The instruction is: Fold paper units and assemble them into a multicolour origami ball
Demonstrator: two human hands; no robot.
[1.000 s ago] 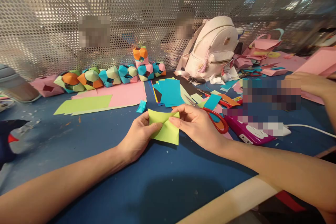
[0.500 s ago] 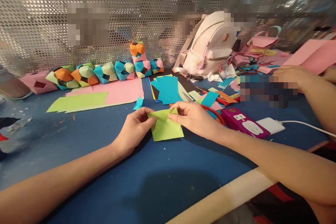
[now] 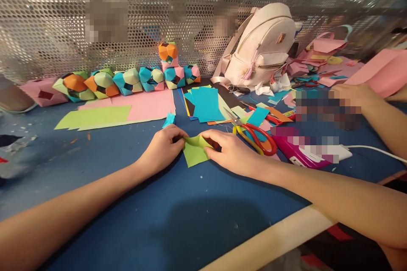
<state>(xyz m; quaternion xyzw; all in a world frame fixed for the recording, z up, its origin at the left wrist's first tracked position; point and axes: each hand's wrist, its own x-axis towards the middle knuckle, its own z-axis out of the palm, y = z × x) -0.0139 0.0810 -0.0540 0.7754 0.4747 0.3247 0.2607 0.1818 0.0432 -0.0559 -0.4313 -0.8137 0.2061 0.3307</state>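
Observation:
A small green sheet of paper (image 3: pixel 194 152) is held between my two hands, just above the blue table. My left hand (image 3: pixel 163 144) pinches its left edge between thumb and fingers. On the other side my right hand (image 3: pixel 230 150) grips the right edge, fingers behind and thumb in front. The sheet bends slightly along its top, and its right part is hidden by my right hand. Just beyond my left hand lies a small folded blue paper piece (image 3: pixel 168 120). Scissors with red handles (image 3: pixel 260 137) and a yellow-handled pair (image 3: pixel 247 139) rest beyond my right hand.
Folded paper balls (image 3: pixel 127 82) line the back by a perforated metal screen (image 3: pixel 140 17). Green strips (image 3: pixel 95 117), pink paper (image 3: pixel 152 106) and blue sheets (image 3: pixel 206 105) lie ahead. A pale backpack (image 3: pixel 265 46) stands behind. At right are a purple device (image 3: pixel 294 150) and another person's arm (image 3: pixel 381 114).
My right hand has shifted its grip down and over the green paper, covering more of its right side. The view has turned slightly, showing more of the scissors.

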